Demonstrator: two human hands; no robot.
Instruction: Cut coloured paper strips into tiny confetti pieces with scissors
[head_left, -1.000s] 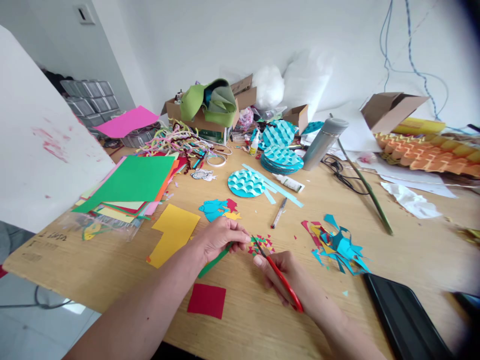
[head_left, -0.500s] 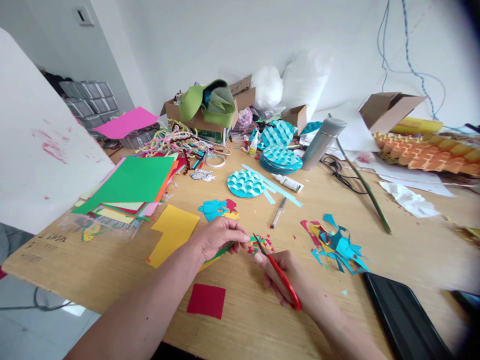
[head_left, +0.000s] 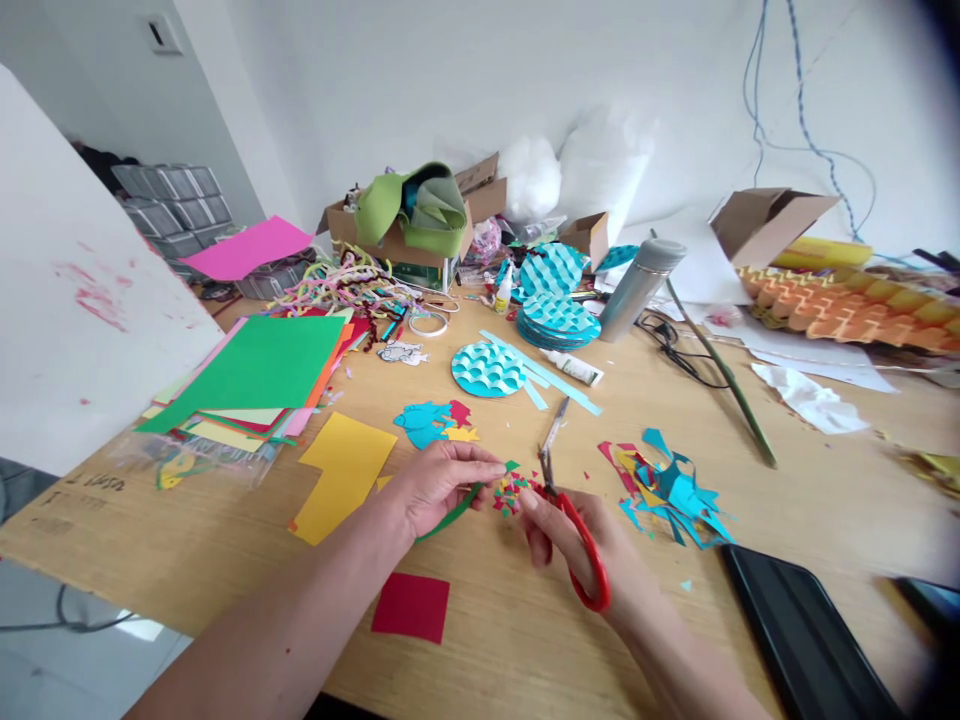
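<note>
My left hand pinches a thin green paper strip, whose short tip pokes out past the fingertips. Red-handled scissors are in my right hand, their blades pointing away from me and apart from the strip. Between the hands lies a small pile of red, green and yellow paper bits. Blue, red and yellow paper fish lie just beyond my left hand. A yellow sheet is left of it, and a dark red paper piece lies nearer me.
Blue scraps and a black phone-like device lie on the right. Behind are a pen, a glue tube, a wavy-patterned disc and a grey flask. Stacked coloured sheets are at the left.
The scissors have turned from pointing up-left to pointing away from me, off the strip. The strip's tip now angles upward in my left fingers. The view has shifted slightly.
</note>
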